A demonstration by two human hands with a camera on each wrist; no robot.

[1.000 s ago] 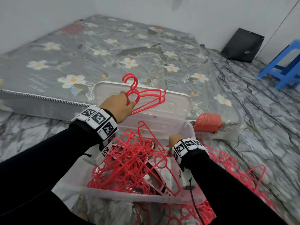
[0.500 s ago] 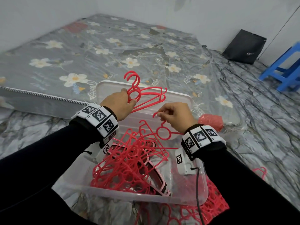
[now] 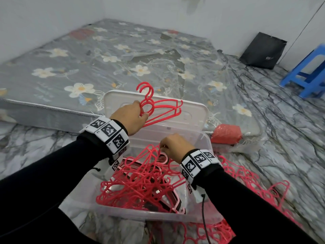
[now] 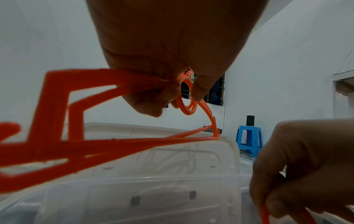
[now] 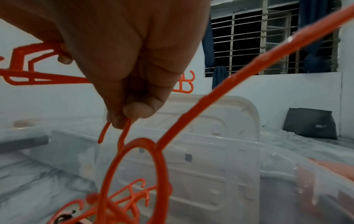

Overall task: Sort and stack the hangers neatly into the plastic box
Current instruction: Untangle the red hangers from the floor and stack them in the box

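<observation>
Red plastic hangers: left hand (image 3: pixel 131 115) grips a small aligned bundle (image 3: pixel 159 107) by the necks, held over the far end of the plastic box (image 3: pixel 158 214). Right hand (image 3: pixel 173 147) pinches the hook of one hanger (image 5: pixel 134 168) from the tangled heap (image 3: pixel 140 184) in the box. Best approach imo: lift it slowly, shake it clear of snags, turn its hook the same way as the bundle, then nest it flush w/ the others.

Your hangers (image 3: pixel 140 184) are thin red plastic, smooth with a slight sheen; the plastic box (image 3: pixel 207 145) in front of you is clear and glossy, its lid (image 3: pixel 193 110) milkier; the mattress (image 3: pixel 123 55) wears shiny crinkled film; the floor (image 3: pixel 281 131) looks like polished marble.
</observation>
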